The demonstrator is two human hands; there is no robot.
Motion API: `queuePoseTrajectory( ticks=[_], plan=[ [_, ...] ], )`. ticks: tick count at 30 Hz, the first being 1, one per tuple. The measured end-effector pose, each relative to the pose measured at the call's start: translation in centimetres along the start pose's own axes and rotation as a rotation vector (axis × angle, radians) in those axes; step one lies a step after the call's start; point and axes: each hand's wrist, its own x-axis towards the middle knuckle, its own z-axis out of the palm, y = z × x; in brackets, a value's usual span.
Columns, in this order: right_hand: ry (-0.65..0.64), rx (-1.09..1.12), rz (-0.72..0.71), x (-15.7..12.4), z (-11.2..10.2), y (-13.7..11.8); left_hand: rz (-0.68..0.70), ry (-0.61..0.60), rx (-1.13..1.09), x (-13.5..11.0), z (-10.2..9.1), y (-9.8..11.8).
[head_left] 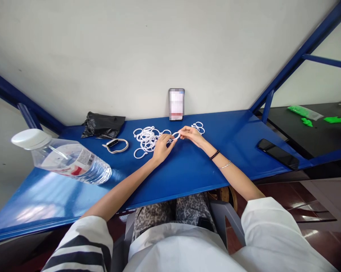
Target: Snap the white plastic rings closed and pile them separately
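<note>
A white plastic curtain ring (pixel 175 135) is held between both hands, above the blue desk. My left hand (pixel 162 148) pinches its left side with thumb and fingers. On its right side, the fingertips of my right hand (pixel 192 136) are closed on the ring. A loose pile of similar white rings (pixel 148 139) lies just left of my left hand, which partly covers some of them. Behind my right hand lie a few more rings (pixel 199 127). One ring (pixel 139 153) at the pile's front edge shows a gap and a small knob at its end.
A propped phone (pixel 176 105) leans against the wall. Left on the blue desk (pixel 199 166) are a black plastic bag (pixel 104 124), a watch (pixel 115 145) and a large water bottle (pixel 74 160). Another phone (pixel 278 153) lies at right. Green pieces (pixel 334 119) rest on a neighbouring dark table.
</note>
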Motion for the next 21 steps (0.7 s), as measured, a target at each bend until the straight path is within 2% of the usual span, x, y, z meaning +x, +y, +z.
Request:
queuePoseTrajectory(
  ticks=[5, 8, 11, 16, 21],
  plan=[
    [-0.171, -0.083, 0.095, -0.1, -1.1, -0.5, -0.095, -0.061, -0.128, 0.1, -0.3, 1.1],
    [-0.208, -0.031, 0.132, -0.2, -1.1, -0.4, -0.232, -0.09, -0.314, 0.4, -0.3, 1.9],
    [-0.18, 0.038, 0.132, -0.1, -0.9, 0.0, -0.378, -0.1, -0.525, 1.0, 0.1, 2.4],
    [-0.086, 0.123, 0.115, 0.3, -0.5, 0.5, -0.537, -0.052, -0.774, 2.8, 1.4, 2.6],
    [-0.057, 0.154, 0.085, -0.1, -0.4, 0.6, -0.618, -0.047, -0.911, 3.9, 2.6, 1.9]
  ],
)
